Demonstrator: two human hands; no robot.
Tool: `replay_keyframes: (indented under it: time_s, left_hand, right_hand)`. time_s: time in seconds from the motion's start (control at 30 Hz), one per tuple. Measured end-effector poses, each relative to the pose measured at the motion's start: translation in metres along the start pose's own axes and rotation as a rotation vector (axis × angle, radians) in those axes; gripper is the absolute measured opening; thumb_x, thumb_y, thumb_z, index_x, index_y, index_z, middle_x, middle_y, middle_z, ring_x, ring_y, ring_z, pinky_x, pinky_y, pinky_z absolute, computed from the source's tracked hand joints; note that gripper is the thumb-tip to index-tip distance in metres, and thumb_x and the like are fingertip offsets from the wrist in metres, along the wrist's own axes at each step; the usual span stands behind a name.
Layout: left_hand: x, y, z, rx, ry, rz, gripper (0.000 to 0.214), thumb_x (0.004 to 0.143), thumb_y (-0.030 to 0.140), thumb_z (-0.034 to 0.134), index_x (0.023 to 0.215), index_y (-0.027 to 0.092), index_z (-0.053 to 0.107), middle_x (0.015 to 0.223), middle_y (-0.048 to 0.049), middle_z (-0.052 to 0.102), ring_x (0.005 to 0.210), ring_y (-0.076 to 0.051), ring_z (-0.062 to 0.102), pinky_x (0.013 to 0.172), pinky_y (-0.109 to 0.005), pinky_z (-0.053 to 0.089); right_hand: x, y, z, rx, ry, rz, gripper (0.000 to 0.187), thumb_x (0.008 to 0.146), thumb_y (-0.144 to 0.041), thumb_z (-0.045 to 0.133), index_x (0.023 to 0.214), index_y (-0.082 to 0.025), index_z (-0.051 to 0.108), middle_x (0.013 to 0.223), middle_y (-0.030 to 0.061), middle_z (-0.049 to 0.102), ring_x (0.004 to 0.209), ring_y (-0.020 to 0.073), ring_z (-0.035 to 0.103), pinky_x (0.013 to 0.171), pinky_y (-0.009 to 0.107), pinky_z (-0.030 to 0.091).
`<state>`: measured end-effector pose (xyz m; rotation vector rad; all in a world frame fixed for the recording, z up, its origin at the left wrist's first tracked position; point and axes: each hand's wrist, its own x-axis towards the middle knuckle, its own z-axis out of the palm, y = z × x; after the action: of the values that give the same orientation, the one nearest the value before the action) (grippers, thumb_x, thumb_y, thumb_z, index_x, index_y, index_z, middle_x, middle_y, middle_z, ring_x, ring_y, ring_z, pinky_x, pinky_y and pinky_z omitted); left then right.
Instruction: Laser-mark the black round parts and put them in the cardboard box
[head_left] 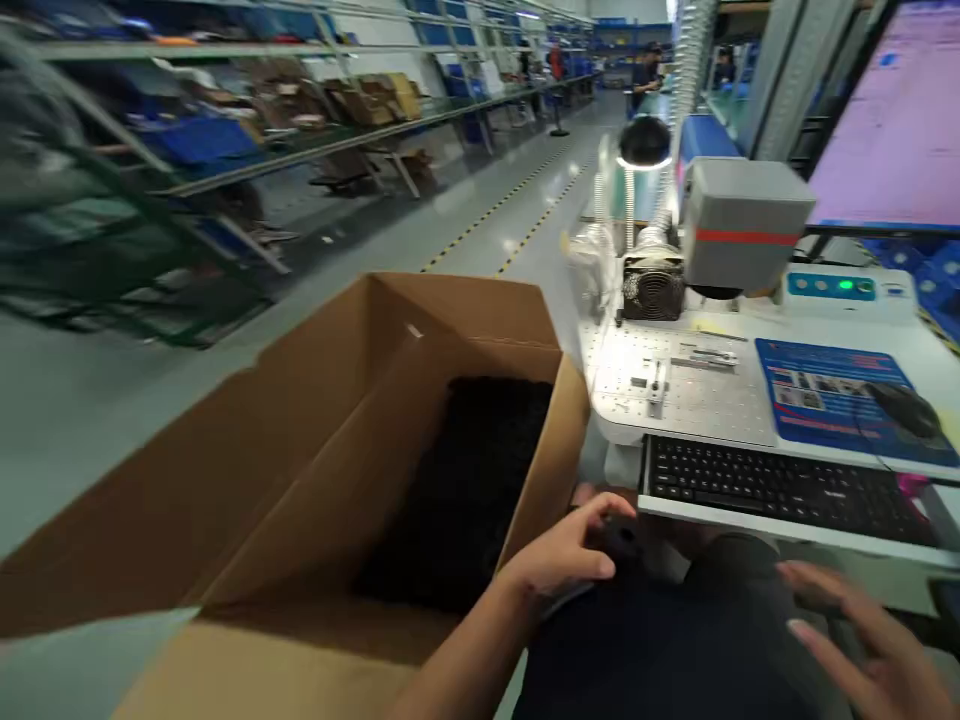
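My left hand (568,552) is beside the right wall of a large open cardboard box (300,480), just below the keyboard shelf. Its thumb and index finger are curved and apart; a dark patch shows past the fingertips, and I cannot tell whether it is a separate thing. A mass of black material (480,490) lies deep inside the box, too dark to make out single pieces. Over my lap at the lower right, my right hand (862,630) is slightly blurred, with its fingers spread and nothing seen in them.
On the white workbench stand a machine head (746,225), a perforated metal plate (697,400) with small fixtures, a control box (832,287), and a mouse (904,408) on a blue mat (817,385). A keyboard (765,485) sits on the shelf below. Shelving (300,150) lines the left.
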<state>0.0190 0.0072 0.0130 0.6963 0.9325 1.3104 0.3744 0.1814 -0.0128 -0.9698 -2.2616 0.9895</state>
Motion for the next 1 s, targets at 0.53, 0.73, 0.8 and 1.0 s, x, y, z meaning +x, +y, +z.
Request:
replay_keyframes:
  time_s: [0.53,0.73,0.8,1.0]
  left_hand:
    - [-0.069,-0.013,-0.084,0.715,0.770,-0.009,0.041,0.081,0.055,0.067,0.104,0.021,0.063,0.103,-0.0097,0.068,0.089,-0.023,0.067,0.077,-0.034,0.055]
    - [-0.090,-0.008,-0.234,1.122,1.043,-0.231,0.043,0.072,0.043,0.055,0.104,0.014,0.058,0.110,-0.0179,0.055,0.095,-0.034,0.062,0.103,-0.054,0.045]
    - [-0.087,-0.019,-0.265,1.194,1.018,-0.299,0.049,0.064,0.034,0.058,0.108,0.013,0.058,0.114,-0.0187,0.054,0.108,-0.036,0.061,0.108,-0.050,0.042]
    - [-0.079,-0.047,-0.300,1.294,0.986,-0.453,0.057,0.066,0.029,0.054,0.119,0.010,0.051,0.107,-0.0182,0.059,0.099,-0.033,0.067,0.097,-0.044,0.050]
  right_hand:
    - [0.081,-0.068,0.110,0.323,-0.286,-0.056,0.065,0.073,-0.042,0.082,0.134,-0.034,0.063,0.130,0.0067,0.070,0.118,0.0310,0.068,0.101,0.042,0.059]
    - [0.184,-0.059,0.077,0.164,0.146,-0.043,0.063,0.076,-0.049,0.077,0.131,-0.025,0.059,0.131,0.0103,0.067,0.120,0.0314,0.064,0.108,0.051,0.049]
    - [0.223,-0.061,0.078,0.130,0.228,-0.089,0.061,0.073,-0.046,0.078,0.127,-0.023,0.062,0.127,0.0109,0.068,0.114,0.0313,0.065,0.105,0.051,0.049]
    - [0.295,-0.065,0.100,0.038,0.224,-0.084,0.055,0.066,-0.030,0.076,0.120,-0.024,0.066,0.120,0.0090,0.068,0.112,0.0298,0.064,0.101,0.047,0.049]
